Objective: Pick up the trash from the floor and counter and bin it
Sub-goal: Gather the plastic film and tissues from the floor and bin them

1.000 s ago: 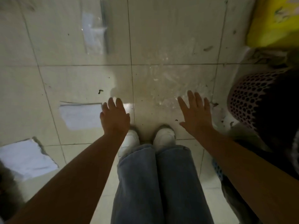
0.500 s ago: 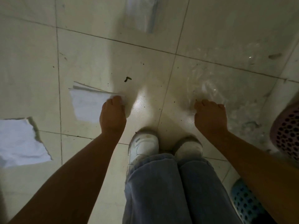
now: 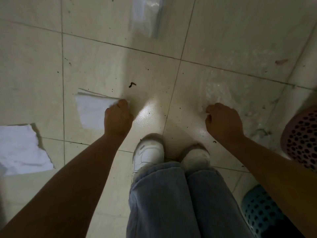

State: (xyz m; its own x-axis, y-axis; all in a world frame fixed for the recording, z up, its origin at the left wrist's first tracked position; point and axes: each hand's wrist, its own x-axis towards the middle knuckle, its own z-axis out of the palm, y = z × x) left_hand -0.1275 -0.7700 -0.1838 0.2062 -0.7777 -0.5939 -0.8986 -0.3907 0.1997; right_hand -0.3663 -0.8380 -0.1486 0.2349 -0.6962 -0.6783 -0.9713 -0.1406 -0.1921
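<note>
Trash lies scattered on the tiled floor. At the far left a torn white paper lies flat, cut by the frame's left edge. Near it, further up the floor, lies a second white sheet, and the left hand is curled down on that sheet's right edge, fingers bent and touching the paper; whether it has the paper pinched I cannot tell. A small dark scrap lies just beyond that hand. At the top edge of the view lies a clear plastic bag. Below, two white shoes and blue jeans stand between the arms. The right hand is closed into a loose fist at the near edge of a clear plastic film that lies flat on the tile; the grip itself is hidden. At the right edge stands a pink perforated basket, with a teal basket below it in the lower right corner
</note>
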